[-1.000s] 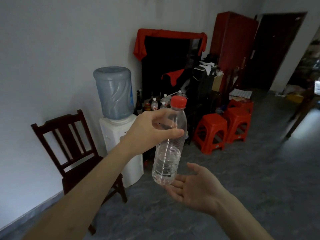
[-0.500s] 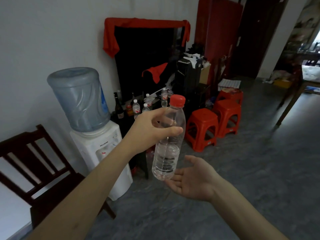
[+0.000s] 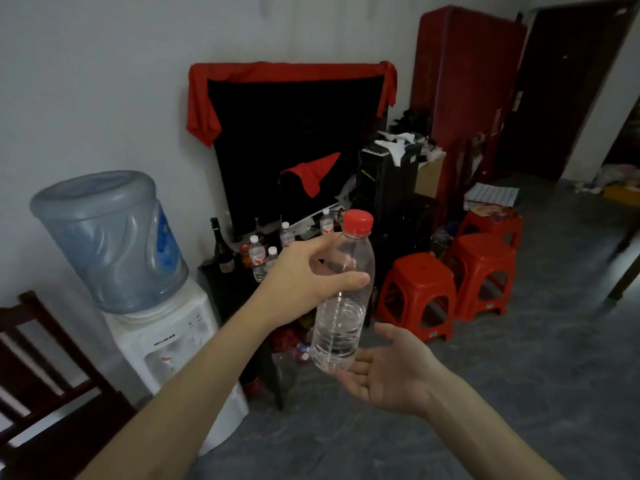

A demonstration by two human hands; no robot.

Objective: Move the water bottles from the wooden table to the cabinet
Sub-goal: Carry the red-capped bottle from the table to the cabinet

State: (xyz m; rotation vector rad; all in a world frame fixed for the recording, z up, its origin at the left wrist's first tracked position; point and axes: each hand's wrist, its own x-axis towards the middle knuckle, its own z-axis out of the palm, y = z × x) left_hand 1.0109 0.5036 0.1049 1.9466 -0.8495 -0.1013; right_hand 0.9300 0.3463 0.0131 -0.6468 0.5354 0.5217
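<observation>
Room dim, grey stone-look floor (image 3: 519, 393), pale wall (image 3: 104, 81) on the left running back to a dark doorway (image 3: 568, 88) at far right. Tall red cupboard (image 3: 467, 81) stands against the wall beside that doorway. Large black screen (image 3: 294, 150) leans at the wall with a red cloth (image 3: 204, 109) draped over its top edge and left corner; a second red cloth (image 3: 311, 171) hangs lower down in front of it. Low dark cabinet (image 3: 225, 289) sits below the screen, carrying several small water bottles (image 3: 257, 258) with white caps and red-and-white labels, print too small to read, plus a dark glass bottle (image 3: 221, 251) at its left end. Water dispenser (image 3: 166, 348), white, stands left of the cabinet with a blue jug (image 3: 104, 237) upside down on top; a short grey brand word shows on its front panel, not legible. Dark wooden chair (image 3: 41, 375) at the left edge. Red plastic stools (image 3: 419, 296) in a row right of the cabinet, the farthest with papers on its seat. Black speaker-like box (image 3: 384, 181) behind the stools, white scraps on top. Left hand (image 3: 304, 278) grips a clear bottle (image 3: 341, 320), thumb and fingers wrapped round its upper body just under the shoulder; bottle held in the air in front of the cabinet, near upright, tilted slightly, about half full, no label visible, red cap (image 3: 357, 221) on. Right hand (image 3: 391, 372) palm-up and slack beneath the bottle's base, fingers loosely spread, holding nothing; whether the fingertips touch the base is unclear.
</observation>
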